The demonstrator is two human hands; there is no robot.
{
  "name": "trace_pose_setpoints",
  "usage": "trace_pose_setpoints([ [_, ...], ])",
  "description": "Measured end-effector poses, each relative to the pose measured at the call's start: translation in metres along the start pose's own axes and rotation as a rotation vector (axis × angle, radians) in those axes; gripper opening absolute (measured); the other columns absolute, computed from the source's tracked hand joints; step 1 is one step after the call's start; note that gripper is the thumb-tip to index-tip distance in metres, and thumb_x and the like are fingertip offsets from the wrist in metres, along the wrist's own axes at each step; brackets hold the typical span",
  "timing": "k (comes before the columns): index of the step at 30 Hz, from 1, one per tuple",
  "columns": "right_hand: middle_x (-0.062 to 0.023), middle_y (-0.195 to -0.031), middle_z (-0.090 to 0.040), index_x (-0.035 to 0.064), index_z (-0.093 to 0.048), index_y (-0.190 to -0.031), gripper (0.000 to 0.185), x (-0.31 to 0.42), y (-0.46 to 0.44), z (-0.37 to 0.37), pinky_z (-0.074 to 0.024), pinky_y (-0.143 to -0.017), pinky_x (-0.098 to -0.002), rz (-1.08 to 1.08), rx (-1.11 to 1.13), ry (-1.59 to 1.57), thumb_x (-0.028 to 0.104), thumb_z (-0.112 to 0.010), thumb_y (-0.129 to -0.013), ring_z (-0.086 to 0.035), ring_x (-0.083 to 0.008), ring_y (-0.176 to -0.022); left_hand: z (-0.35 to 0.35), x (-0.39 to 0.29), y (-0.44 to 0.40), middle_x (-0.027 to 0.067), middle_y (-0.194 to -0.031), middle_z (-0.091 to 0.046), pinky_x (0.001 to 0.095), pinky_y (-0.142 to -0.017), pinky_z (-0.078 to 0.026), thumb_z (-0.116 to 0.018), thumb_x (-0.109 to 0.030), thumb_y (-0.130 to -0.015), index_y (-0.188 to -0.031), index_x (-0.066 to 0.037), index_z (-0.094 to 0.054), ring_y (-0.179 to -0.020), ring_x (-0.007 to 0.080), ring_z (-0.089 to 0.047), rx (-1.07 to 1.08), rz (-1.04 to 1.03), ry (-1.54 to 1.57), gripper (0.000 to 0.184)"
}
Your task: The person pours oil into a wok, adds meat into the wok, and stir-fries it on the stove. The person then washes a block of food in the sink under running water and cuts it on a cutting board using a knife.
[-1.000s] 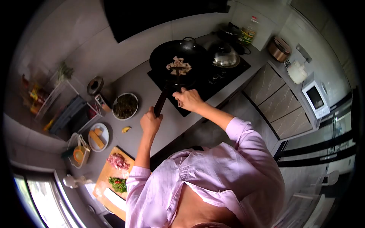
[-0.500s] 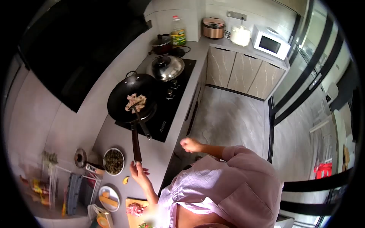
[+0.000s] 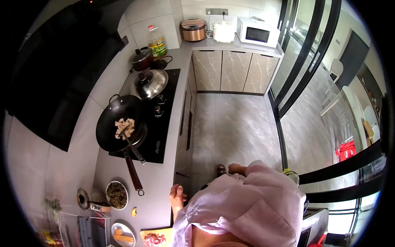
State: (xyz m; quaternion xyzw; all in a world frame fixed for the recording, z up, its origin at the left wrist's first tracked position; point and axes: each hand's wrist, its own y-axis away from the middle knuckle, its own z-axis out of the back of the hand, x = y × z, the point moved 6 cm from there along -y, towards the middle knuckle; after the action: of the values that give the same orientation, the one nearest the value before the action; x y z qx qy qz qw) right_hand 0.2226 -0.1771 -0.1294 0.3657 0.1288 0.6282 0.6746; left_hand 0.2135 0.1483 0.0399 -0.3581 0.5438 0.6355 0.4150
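Observation:
A black wok (image 3: pixel 119 119) sits on the hob, pale meat pieces (image 3: pixel 124 127) in its bottom. A spatula (image 3: pixel 133 148) rests in the wok with its handle over the rim. The wok's brown handle (image 3: pixel 132 172) points toward the counter's front edge, and no hand touches it. My left hand (image 3: pixel 177 197) is beside the counter edge, fingers curled in, holding nothing that I can see. Over the floor, close to my body, is my right hand (image 3: pixel 237 168); its fingers are hard to make out.
A steel lid (image 3: pixel 151 83) and a dark pot (image 3: pixel 140 59) stand behind the wok. Left of me are a bowl of dark greens (image 3: pixel 117 195), a plate (image 3: pixel 123 234) and a cutting board (image 3: pixel 166 235) with raw meat. Cabinets (image 3: pixel 234 72) line the far wall.
My left hand has let go of the wok handle and drawn back. My right hand left the spatula and moved to my side. The view has swung right, toward the floor and glass doors.

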Motion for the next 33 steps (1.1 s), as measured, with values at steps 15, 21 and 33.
trace_pose_setpoints([
  [15,-0.0162,-0.077,-0.062,0.0002,-0.062,-0.079,0.020,-0.011,-0.040,0.035,-0.0495,-0.059,-0.0383,0.202,0.110,-0.288,0.011,-0.047,-0.072,-0.062,-0.0264,-0.072,-0.101,-0.013,-0.048,0.0092,-0.065,-0.059,0.0244,-0.041,-0.045,-0.054,-0.016,-0.080,-0.084,0.003,-0.059,-0.051,0.0137,-0.057,0.078,-0.249,-0.289,0.020],
  [21,-0.0168,-0.077,-0.062,-0.0011,-0.062,-0.078,0.020,-0.150,-0.013,0.071,-0.0496,-0.059,-0.0384,-0.154,0.007,-0.425,0.007,-0.046,-0.071,-0.062,-0.0259,-0.072,-0.186,-0.026,-0.086,0.0082,-0.057,-0.058,0.0256,-0.043,-0.045,-0.056,-0.013,-0.075,-0.077,0.003,-0.058,-0.049,0.0141,-0.057,0.148,-0.097,-0.311,0.017],
  [33,-0.0087,-0.074,-0.063,0.0072,-0.064,-0.071,0.013,-0.308,-0.031,-0.001,-0.0505,-0.060,-0.0366,0.178,0.064,0.199,0.016,-0.055,-0.071,-0.062,-0.0247,-0.067,-0.334,-0.020,-0.144,0.0128,-0.062,-0.059,0.0328,-0.050,-0.046,-0.050,-0.024,-0.077,-0.077,0.000,-0.056,-0.049,0.0204,-0.057,0.380,-0.028,-0.475,0.025],
])
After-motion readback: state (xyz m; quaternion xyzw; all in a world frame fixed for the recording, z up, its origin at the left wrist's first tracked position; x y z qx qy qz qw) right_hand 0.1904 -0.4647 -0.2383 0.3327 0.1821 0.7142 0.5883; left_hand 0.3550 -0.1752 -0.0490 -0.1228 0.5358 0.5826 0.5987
